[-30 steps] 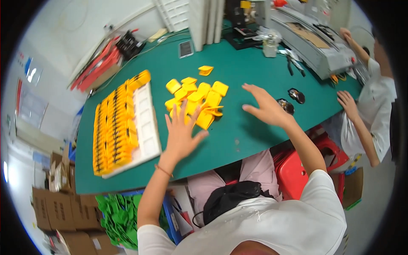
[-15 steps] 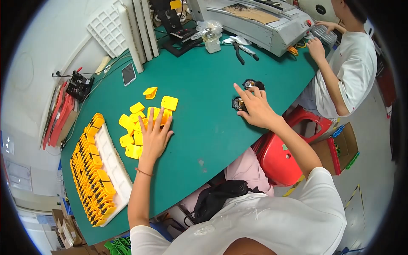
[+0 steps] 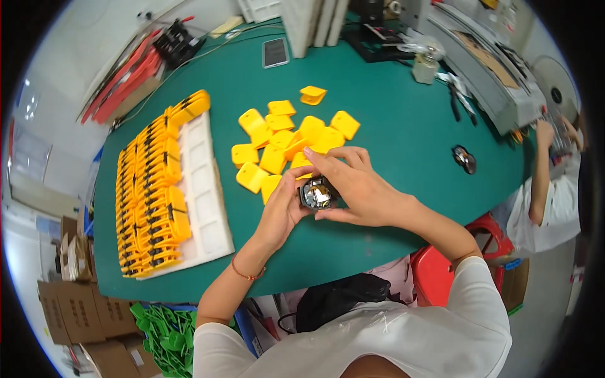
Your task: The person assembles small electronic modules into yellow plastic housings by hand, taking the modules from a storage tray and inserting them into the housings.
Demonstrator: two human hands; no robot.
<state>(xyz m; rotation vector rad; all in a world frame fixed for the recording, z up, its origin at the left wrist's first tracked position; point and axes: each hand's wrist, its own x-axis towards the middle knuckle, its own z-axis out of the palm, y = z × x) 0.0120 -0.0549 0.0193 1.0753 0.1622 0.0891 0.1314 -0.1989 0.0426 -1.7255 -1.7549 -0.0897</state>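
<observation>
Head view: small dark round part (image 3: 317,193) pinched between left hand (image 3: 285,211) and right hand (image 3: 359,186) above green desk (image 3: 391,145), judged light, rigid, best held by rim, near yellow covers (image 3: 283,142).

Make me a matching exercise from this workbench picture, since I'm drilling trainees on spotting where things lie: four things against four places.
Things:
1. small dark part with a shiny middle
2. loose yellow covers
3. white tray
4. phone

Places:
A. at the far edge of the green table
B. held between left hand and right hand
C. heaped just beyond the hands
D. to the person's left, lined with yellow pieces

Pairs: 1-B, 2-C, 3-D, 4-A
</observation>
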